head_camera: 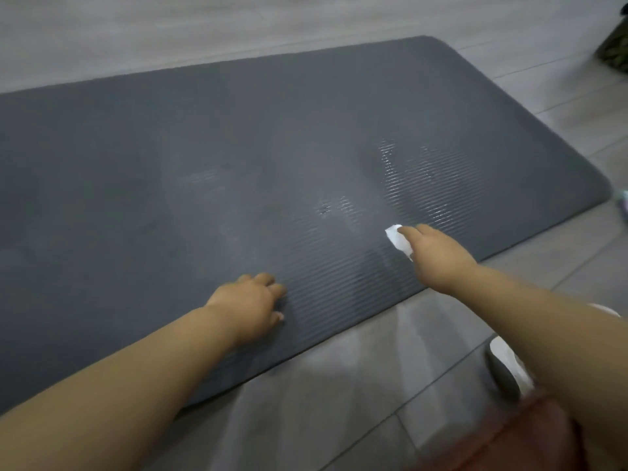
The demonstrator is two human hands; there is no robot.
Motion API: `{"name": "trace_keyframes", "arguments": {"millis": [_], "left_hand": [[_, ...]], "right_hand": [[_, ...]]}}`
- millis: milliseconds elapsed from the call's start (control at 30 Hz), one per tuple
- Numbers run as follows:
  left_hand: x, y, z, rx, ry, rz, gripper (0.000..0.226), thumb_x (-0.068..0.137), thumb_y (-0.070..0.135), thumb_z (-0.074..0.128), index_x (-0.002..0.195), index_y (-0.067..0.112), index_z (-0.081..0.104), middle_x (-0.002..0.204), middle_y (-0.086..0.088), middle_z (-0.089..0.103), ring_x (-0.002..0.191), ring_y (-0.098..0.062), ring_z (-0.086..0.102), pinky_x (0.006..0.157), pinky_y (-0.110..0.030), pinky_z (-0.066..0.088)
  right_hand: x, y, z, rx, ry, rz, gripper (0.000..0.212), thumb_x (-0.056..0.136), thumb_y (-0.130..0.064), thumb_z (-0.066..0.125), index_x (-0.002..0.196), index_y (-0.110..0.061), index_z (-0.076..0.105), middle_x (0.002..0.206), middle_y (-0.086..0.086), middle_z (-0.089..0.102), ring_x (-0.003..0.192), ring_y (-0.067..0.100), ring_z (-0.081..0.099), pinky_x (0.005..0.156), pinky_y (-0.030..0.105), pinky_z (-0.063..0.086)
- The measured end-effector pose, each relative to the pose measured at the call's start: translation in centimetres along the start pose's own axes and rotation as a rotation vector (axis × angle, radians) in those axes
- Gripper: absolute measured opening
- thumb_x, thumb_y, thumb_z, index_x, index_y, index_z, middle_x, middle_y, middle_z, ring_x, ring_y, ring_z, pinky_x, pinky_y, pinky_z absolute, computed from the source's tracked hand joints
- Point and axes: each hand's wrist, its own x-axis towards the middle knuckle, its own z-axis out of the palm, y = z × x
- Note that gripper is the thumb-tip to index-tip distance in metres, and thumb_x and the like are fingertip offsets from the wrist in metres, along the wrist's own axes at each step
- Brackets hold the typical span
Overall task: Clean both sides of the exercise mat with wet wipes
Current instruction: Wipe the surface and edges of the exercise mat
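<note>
Our right hand, fingers closed on the crumpled white wet wipe, works near the ribbed dark grey foam exercise mat's near edge, left hand bracing alongside, fingers loosely bent, so let's press flat and overlap strokes along the ribs.

Grey floor tiles run across the room, thin seams slanting to the right, with a soft sheen on the near ones. The far floor looks paler and streaked. A blurred dark green thing sits far right. A white shoe lies near right.
</note>
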Motion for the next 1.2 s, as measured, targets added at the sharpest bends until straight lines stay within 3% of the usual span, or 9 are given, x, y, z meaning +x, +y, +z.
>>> {"name": "trace_keyframes", "arguments": {"millis": [133,267,400,600,700,833,933,1067,1200], "left_hand": [[3.5,0.2,0.3,-0.067,0.069,-0.09,0.066,0.095,0.052,0.037,0.15,0.028,0.01,0.157,0.002,0.0,0.144,-0.028,0.002,0.116,-0.044,0.019],[5.6,0.2,0.8,-0.032,0.091,-0.162,0.072,0.092,0.061,0.035,0.15,0.029,0.007,0.157,0.002,-0.004,0.143,-0.03,0.002,0.113,-0.048,0.02],[5.8,-0.1,1.4,-0.002,0.163,-0.165,0.072,0.088,0.066,0.034,0.149,0.034,0.012,0.157,0.005,0.002,0.14,-0.028,0.009,0.11,-0.046,0.02],[5.2,-1.1,1.5,-0.017,0.138,-0.123,0.07,0.09,0.062,0.037,0.149,0.036,0.009,0.157,0.01,-0.001,0.142,-0.024,0.008,0.113,-0.041,0.018],[4.7,-2.0,1.6,-0.039,0.146,-0.091,0.069,0.091,0.056,0.043,0.15,0.033,0.015,0.157,0.007,0.004,0.139,-0.023,0.013,0.114,-0.039,0.023],[4.1,-2.4,2.0,-0.059,0.174,-0.09,0.069,0.09,0.055,0.047,0.149,0.03,0.021,0.154,0.005,0.011,0.136,-0.023,0.018,0.114,-0.037,0.024],[3.9,-2.3,2.1,-0.066,0.183,-0.085,0.069,0.09,0.053,0.047,0.149,0.028,0.021,0.154,0.004,0.011,0.135,-0.024,0.018,0.113,-0.037,0.025],[3.8,-2.8,1.8,-0.055,0.127,-0.088,0.07,0.091,0.051,0.048,0.15,0.028,0.018,0.155,0.003,0.007,0.139,-0.022,0.013,0.114,-0.035,0.025],[3.5,-4.9,0.9,0.04,0.084,-0.094,0.068,0.092,0.054,0.044,0.149,0.031,0.016,0.153,0.005,0.007,0.138,-0.021,0.017,0.111,-0.034,0.031]], "right_hand": [[1.7,2.3,4.3,0.252,0.083,0.322,0.047,0.088,-0.002,0.047,0.135,-0.003,0.039,0.124,0.021,0.046,0.108,0.035,0.048,0.088,0.035,0.038],[1.4,-1.0,9.0,0.47,0.162,0.448,0.05,0.089,-0.002,0.038,0.139,-0.007,0.037,0.129,0.018,0.042,0.111,0.033,0.046,0.092,0.032,0.036],[-1.4,-6.8,11.6,0.45,0.288,-0.016,0.048,0.083,0.0,0.044,0.131,0.003,0.049,0.105,0.02,0.056,0.093,0.029,0.051,0.081,0.032,0.04],[-2.6,-7.8,9.4,0.311,0.027,-0.497,0.037,0.089,-0.007,0.045,0.126,-0.011,0.047,0.103,0.015,0.054,0.085,0.029,0.055,0.066,0.03,0.041],[0.4,-1.6,9.5,0.303,0.253,-0.084,0.046,0.088,-0.008,0.044,0.133,-0.02,0.045,0.102,0.016,0.056,0.091,0.031,0.058,0.075,0.035,0.047],[1.2,-0.2,9.5,0.361,0.223,0.428,0.032,0.09,-0.005,0.044,0.121,-0.001,0.052,0.121,0.019,0.049,0.108,0.036,0.05,0.088,0.039,0.038],[-0.8,-7.7,10.5,0.459,0.226,0.057,0.036,0.083,0.002,0.051,0.118,-0.003,0.06,0.117,0.019,0.058,0.105,0.034,0.059,0.089,0.035,0.047],[-1.6,-11.1,10.8,0.321,0.161,-0.562,0.017,0.071,-0.005,0.052,0.082,-0.003,0.064,0.079,0.013,0.06,0.06,0.03,0.061,0.045,0.031,0.051],[5.4,-4.3,8.0,0.341,0.356,0.089,0.026,0.085,-0.002,0.042,0.104,0.0,0.059,0.106,0.02,0.056,0.091,0.038,0.059,0.077,0.04,0.05]]}}
